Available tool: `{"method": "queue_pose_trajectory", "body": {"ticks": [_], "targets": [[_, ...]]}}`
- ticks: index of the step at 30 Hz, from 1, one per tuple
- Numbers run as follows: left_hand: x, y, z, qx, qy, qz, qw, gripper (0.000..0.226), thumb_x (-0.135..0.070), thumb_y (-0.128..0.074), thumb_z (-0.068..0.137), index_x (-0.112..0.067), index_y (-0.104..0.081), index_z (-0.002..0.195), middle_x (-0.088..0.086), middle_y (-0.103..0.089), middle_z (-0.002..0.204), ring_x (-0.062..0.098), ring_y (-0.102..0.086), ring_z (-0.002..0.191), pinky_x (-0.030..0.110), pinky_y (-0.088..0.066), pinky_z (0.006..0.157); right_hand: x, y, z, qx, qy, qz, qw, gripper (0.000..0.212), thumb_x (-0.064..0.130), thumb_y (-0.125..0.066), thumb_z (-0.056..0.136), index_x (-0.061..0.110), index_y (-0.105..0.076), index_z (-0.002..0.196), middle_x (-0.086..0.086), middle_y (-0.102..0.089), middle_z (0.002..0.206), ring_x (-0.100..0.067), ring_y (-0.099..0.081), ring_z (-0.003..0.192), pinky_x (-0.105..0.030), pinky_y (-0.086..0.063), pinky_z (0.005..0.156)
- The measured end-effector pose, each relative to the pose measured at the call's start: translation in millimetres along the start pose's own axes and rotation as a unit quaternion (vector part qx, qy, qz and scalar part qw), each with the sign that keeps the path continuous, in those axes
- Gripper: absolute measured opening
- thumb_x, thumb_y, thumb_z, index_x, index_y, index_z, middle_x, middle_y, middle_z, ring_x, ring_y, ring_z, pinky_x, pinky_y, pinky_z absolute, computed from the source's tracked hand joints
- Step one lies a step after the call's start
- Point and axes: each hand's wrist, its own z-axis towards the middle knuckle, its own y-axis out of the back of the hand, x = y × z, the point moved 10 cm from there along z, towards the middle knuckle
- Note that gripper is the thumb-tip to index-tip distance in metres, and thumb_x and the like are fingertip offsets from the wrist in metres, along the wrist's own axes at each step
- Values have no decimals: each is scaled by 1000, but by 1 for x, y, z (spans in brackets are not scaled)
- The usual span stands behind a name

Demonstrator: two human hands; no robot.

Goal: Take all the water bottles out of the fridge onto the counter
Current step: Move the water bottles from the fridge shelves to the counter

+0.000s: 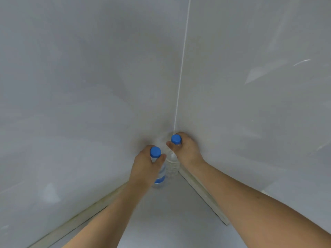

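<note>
Two clear water bottles with blue caps stand upright in the far corner of a grey counter (172, 212). My left hand (145, 167) grips the neck of the nearer bottle (161, 176), which has a blue label. My right hand (186, 149) grips the neck of the farther bottle (172, 165), right against the corner. The two bottles stand side by side and almost touch. Whether their bases rest on the counter is hard to tell. No fridge is in view.
Glossy grey-white wall panels (89, 86) rise behind and on both sides of the corner, meeting at a thin white seam (180, 77). A pale strip (202, 192) runs along the base of each wall.
</note>
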Motion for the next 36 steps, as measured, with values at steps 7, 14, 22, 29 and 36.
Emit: {"method": "queue_pose_trajectory", "body": {"ticks": [7, 14, 22, 29, 36], "targets": [[0, -8, 4, 7, -25, 40, 999, 20, -39, -67, 89, -26, -55, 99, -11, -60, 86, 8, -58, 78, 22, -43, 67, -10, -8, -2, 56, -25, 22, 998, 26, 32, -67, 89, 23, -59, 113, 11, -60, 107, -5, -53, 99, -18, -37, 85], [-4, -5, -1, 16, -5, 54, 998, 22, -34, -67, 89, -22, -56, 105, -7, -60, 92, 15, -59, 86, 24, -42, 71, -19, 4, -26, 72, -59, 0, 996, 50, 28, -57, 96, 15, -42, 143, -1, -47, 145, -19, -44, 133, -32, -36, 108], [-60, 24, -37, 7, -51, 141, 989, 54, -35, -52, 98, -16, -37, 147, 1, -42, 150, 20, -48, 130, 31, -38, 103, 18, 53, -82, 44, -46, -54, 996, 50, 24, -57, 95, 15, -43, 142, -2, -44, 147, -18, -43, 133, -27, -35, 109], [-142, 39, -107, 23, -167, 253, 953, 51, -34, -47, 100, -15, -38, 146, 1, -40, 150, 22, -46, 129, 32, -37, 101, 68, 122, -168, 10, -7, -98, 995, 56, 24, -58, 94, 17, -38, 146, -2, -41, 149, -16, -40, 135, -29, -37, 108], [-225, 24, -195, 48, -279, 293, 913, 52, -31, -46, 101, -12, -34, 148, 4, -36, 152, 24, -35, 138, 36, -36, 106, 95, 211, -258, -57, 4, -119, 991, 56, 27, -58, 93, 18, -38, 145, -1, -40, 149, -17, -38, 136, -28, -34, 109]]}}
